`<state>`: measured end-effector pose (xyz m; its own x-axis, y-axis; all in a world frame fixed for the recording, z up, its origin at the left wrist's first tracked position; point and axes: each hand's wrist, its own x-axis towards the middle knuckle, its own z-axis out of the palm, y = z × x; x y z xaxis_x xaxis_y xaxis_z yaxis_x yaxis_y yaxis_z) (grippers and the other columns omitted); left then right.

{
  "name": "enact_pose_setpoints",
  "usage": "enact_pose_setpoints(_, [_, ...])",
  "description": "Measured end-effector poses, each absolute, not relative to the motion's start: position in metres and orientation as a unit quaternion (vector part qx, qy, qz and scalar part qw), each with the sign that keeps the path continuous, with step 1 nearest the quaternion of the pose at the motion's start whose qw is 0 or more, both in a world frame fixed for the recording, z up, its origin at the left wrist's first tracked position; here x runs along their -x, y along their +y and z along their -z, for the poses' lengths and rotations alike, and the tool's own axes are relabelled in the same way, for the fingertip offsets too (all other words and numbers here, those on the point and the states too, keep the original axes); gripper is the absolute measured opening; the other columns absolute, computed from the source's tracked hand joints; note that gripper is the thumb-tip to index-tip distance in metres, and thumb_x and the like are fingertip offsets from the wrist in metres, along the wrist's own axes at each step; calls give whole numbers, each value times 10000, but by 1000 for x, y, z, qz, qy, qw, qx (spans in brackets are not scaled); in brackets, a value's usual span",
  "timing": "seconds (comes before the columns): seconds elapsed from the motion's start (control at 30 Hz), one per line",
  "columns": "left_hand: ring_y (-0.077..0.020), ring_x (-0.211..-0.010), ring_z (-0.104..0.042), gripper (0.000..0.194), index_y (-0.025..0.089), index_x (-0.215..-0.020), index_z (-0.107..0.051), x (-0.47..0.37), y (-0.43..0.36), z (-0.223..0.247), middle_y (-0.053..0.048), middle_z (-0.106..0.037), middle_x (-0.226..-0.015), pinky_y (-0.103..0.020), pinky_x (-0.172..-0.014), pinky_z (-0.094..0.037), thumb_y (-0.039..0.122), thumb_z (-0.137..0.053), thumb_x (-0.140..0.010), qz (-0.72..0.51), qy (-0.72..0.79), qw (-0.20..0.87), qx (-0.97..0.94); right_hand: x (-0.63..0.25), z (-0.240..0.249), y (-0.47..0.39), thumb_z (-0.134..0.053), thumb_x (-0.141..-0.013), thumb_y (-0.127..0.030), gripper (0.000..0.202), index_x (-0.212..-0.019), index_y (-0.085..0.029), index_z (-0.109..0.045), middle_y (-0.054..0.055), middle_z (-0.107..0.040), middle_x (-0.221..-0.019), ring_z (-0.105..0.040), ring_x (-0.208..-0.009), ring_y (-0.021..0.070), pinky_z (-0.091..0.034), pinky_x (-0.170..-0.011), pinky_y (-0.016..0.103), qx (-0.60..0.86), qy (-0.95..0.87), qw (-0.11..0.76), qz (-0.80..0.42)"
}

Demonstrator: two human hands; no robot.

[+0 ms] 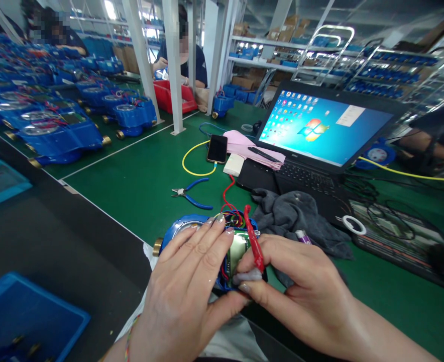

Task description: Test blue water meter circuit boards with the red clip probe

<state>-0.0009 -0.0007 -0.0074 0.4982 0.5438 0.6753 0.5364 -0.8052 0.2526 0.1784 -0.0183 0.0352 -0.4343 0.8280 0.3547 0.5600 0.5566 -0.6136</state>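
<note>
A blue water meter (180, 226) with a brass end fitting and an open electronics bay of coloured wires lies at the near edge of the green bench. My left hand (186, 281) lies flat over its top and holds it down. My right hand (301, 281) pinches a red clip (254, 241) on a red lead against the meter's circuit board, with a pale wad under the thumb. The board is mostly hidden by my fingers.
Blue-handled pliers (192, 195), a phone (217, 149) on a yellow cable, a grey cloth (297, 216) and an open laptop (320, 130) lie beyond. Several blue meters (56, 125) fill the left bench. Two other people work at the back. A blue tray (22, 317) sits near left.
</note>
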Motion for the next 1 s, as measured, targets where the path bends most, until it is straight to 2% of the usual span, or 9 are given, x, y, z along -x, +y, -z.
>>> enact_pose_setpoints(0.53, [-221,-1209,-492,474,55,-1208,-514,1,-1,8,-145,-548,-1280,-381,-1022,-391,306,-629,-822,-392,310,4,-866,-174,-35,-20,-560,-815,-120,59,-778,-166,-562,-9,-601,-690,-551,-639,95,-438,-589,204,422,-819,332,-201])
enact_pose_setpoints(0.67, [-226,-1208,-491,498,47,-1219,-505,1,0,7,-147,-543,-1286,-389,-1023,-391,309,-636,-816,-385,310,4,-869,-180,-47,-26,-595,-798,-119,66,-782,-183,-589,-22,-628,-693,-586,-623,86,-471,-575,174,443,-764,404,-241])
enact_pose_setpoints(0.8, [-232,-1210,-485,524,46,-1229,-499,0,2,6,-144,-538,-1293,-387,-1028,-376,343,-629,-817,-380,309,-19,-872,-216,-33,3,-594,-819,-191,127,-946,-191,-603,4,-677,-791,-641,-702,120,-523,-634,215,522,-643,491,-272])
enact_pose_setpoints(0.87, [-236,-1208,-486,521,45,-1237,-496,1,3,7,-142,-537,-1295,-380,-1029,-368,338,-618,-823,-380,307,-31,-872,-236,-12,30,-519,-850,-185,233,-1065,-134,-592,69,-691,-892,-655,-763,154,-536,-699,282,584,-632,439,-259])
enact_pose_setpoints(0.93, [-241,-1192,-498,517,42,-1240,-497,5,5,10,-140,-545,-1286,-367,-1034,-356,328,-612,-825,-383,299,-43,-873,-250,5,52,-452,-850,-116,295,-1112,-76,-582,131,-689,-943,-658,-822,194,-524,-776,349,665,-656,298,-197])
enact_pose_setpoints(1.0, [-244,-1170,-510,538,49,-1247,-502,10,9,15,-129,-553,-1279,-345,-1058,-320,349,-619,-815,-397,284,-55,-871,-257,9,60,-456,-846,-120,313,-1125,-45,-576,195,-661,-1031,-632,-957,258,-483,-870,418,716,-666,182,-106])
